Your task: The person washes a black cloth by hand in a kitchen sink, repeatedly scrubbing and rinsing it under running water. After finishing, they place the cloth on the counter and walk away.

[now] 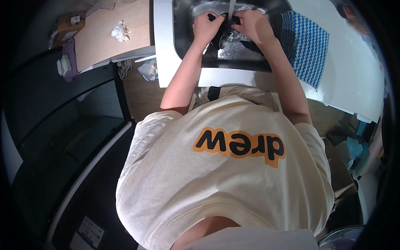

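Both hands are over a stainless steel sink (184, 51) set in a white counter. My left hand (204, 29) pinches a wet-looking black cloth item (221, 32) between thumb and fingers. On its other side, my right hand (253, 26) grips the same dark item, with the fingertips partly hidden. A pale stream of water (232, 9) comes down between the hands onto it. Water splashes on the sink floor below. Another dark piece (250, 45) lies in the sink under my right wrist; whether it joins the held item I cannot tell.
A blue and white patterned cloth (307, 47) drapes over the white counter (347, 75) right of the sink. At left, a wooden tabletop (134, 37) bears a crumpled white tissue (121, 31). A cardboard box (70, 26) stands beyond it. A plastic bag (148, 69) is below.
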A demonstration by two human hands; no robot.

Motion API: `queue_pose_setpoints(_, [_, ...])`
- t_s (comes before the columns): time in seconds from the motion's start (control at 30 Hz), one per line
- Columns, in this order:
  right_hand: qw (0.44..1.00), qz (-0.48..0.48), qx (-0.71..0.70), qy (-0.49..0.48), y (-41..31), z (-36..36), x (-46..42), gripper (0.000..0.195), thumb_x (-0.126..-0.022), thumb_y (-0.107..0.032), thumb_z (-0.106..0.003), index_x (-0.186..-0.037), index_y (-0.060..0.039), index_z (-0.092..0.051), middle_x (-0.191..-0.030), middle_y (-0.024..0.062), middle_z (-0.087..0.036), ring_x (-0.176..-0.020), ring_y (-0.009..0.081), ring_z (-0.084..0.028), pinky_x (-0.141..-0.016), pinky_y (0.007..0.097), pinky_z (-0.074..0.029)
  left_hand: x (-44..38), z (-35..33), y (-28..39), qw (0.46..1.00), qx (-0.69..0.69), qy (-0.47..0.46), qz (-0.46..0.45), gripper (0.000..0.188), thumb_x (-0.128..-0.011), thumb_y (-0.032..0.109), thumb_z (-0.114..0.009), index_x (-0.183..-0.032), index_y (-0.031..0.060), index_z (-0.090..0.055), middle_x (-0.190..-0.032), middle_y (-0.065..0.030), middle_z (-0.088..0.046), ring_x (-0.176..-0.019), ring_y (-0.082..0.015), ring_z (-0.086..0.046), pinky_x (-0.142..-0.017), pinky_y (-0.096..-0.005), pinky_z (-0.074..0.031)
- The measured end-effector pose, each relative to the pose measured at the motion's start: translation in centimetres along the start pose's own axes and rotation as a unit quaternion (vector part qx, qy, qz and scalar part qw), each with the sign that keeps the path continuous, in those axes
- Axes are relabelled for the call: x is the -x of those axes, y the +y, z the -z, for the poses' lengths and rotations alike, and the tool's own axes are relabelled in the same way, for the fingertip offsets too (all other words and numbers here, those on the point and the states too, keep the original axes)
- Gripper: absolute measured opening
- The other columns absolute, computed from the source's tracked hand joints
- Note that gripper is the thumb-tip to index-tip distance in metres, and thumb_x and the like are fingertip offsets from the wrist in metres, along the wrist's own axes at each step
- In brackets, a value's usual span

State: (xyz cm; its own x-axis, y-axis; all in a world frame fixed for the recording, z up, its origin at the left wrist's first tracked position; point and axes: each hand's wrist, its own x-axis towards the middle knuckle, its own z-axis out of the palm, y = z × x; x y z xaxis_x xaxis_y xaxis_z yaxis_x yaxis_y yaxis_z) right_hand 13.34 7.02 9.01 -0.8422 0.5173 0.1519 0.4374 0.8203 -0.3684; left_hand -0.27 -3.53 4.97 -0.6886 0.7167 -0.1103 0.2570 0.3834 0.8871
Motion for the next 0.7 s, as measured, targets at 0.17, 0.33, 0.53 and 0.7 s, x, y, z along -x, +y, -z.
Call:
queue_pose_setpoints(0.17, [1.000, 0.006, 0.000, 0.005, 0.2, -0.2, 0.0, 0.030, -0.067, -0.021, -0.072, -0.095, -0.0119, -0.067, -0.067, 0.0082, -0.061, -0.067, 0.0281, -0.062, -0.064, 0.0371, -0.050, 0.1, 0.1, 0.3, 1.000, 0.004, -0.002, -0.016, 0.026, -0.075, 0.028, -0.069, -0.068, 0.0040, -0.063, -0.055, 0.0019, -0.055, -0.056, -0.0045, -0.047, -0.055, -0.0235, -0.039])
queue_pose_setpoints(0.33, [0.996, -0.053, 0.012, -0.074, -0.6, 0.8, -0.2, 0.035, -0.069, -0.024, -0.072, -0.103, -0.0178, -0.067, -0.090, 0.0126, -0.065, -0.086, 0.0303, -0.062, -0.075, 0.0387, -0.051, 0.1, 0.1, 0.2, 1.000, 0.008, -0.002, -0.016, 0.025, -0.075, 0.028, -0.069, -0.069, 0.0044, -0.064, -0.056, 0.0022, -0.055, -0.056, -0.0047, -0.047, -0.055, -0.0234, -0.039])
queue_pose_setpoints(0.53, [1.000, 0.008, 0.007, -0.026, 0.2, 1.0, -0.4, 0.027, -0.073, -0.021, -0.067, -0.099, -0.0135, -0.067, -0.071, 0.0088, -0.063, -0.068, 0.0267, -0.063, -0.063, 0.0363, -0.051, 0.2, 0.2, 0.4, 0.998, 0.051, -0.008, -0.022, 0.023, -0.076, 0.026, -0.069, -0.070, 0.0042, -0.064, -0.057, 0.0024, -0.056, -0.058, -0.0045, -0.047, -0.056, -0.0230, -0.039])
queue_pose_setpoints(0.7, [0.994, -0.023, 0.030, -0.101, -2.3, 5.3, -1.5, 0.021, -0.076, -0.020, -0.062, -0.093, -0.0086, -0.067, -0.081, 0.0153, -0.065, -0.077, 0.0312, -0.063, -0.070, 0.0397, -0.051, 0.4, 0.8, 1.8, 0.999, 0.017, -0.013, -0.032, 0.022, -0.075, 0.025, -0.069, -0.070, 0.0040, -0.064, -0.058, 0.0021, -0.056, -0.058, -0.0044, -0.047, -0.057, -0.0222, -0.038])
